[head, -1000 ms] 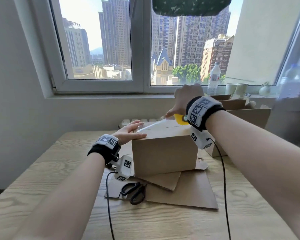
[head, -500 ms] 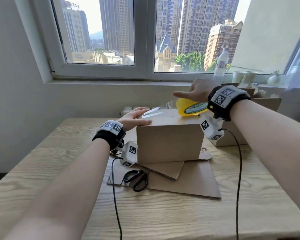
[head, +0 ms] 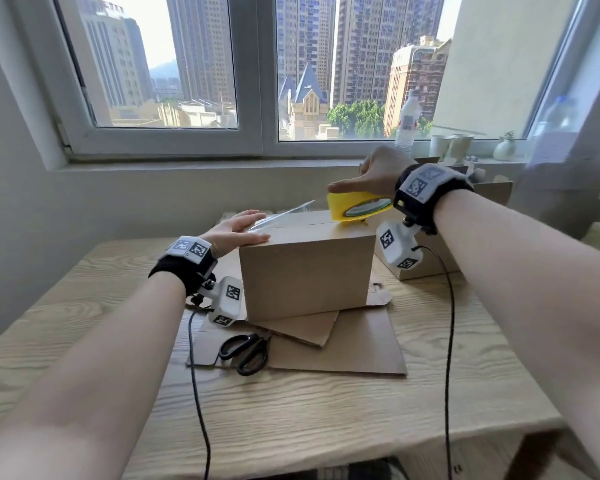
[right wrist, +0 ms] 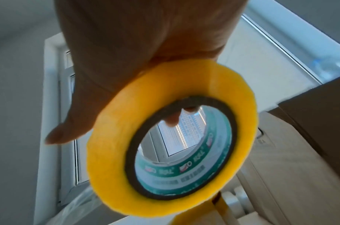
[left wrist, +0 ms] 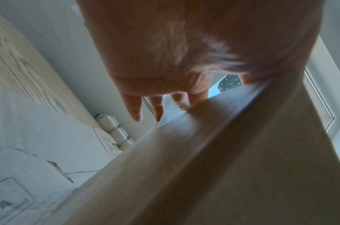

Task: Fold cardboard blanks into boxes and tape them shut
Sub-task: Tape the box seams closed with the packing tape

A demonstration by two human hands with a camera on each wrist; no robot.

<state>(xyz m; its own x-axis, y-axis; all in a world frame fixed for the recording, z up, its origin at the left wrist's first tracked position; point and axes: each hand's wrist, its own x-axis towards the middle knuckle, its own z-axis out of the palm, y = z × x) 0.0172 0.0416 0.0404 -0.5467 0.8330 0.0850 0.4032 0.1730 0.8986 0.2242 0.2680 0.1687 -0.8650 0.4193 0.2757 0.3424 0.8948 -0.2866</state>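
A closed brown cardboard box (head: 305, 271) stands on flat cardboard blanks (head: 343, 351) in the middle of the wooden table. My left hand (head: 238, 230) lies flat with straight fingers on the box's top left corner, pressing down the end of a clear tape strip (head: 284, 214). The strip runs up to the yellow tape roll (head: 359, 206), which my right hand (head: 371, 178) grips above the box's top right. In the right wrist view a fingertip shows through the core of the roll (right wrist: 171, 153). The left wrist view shows my left hand's fingers (left wrist: 136, 106) by the edge of the box (left wrist: 203, 152).
Black scissors (head: 248, 351) lie on the blanks in front of the box. More cardboard boxes (head: 430, 265) stand at the right behind my right wrist. A water bottle (head: 407, 123), cups (head: 451, 145) and a small vase (head: 504, 147) stand on the windowsill. Cables (head: 198, 393) trail from both wrists.
My right hand has drawn the tape roll rightward across the box top, lengthening the clear strip. The left hand has stayed on the box's left corner.
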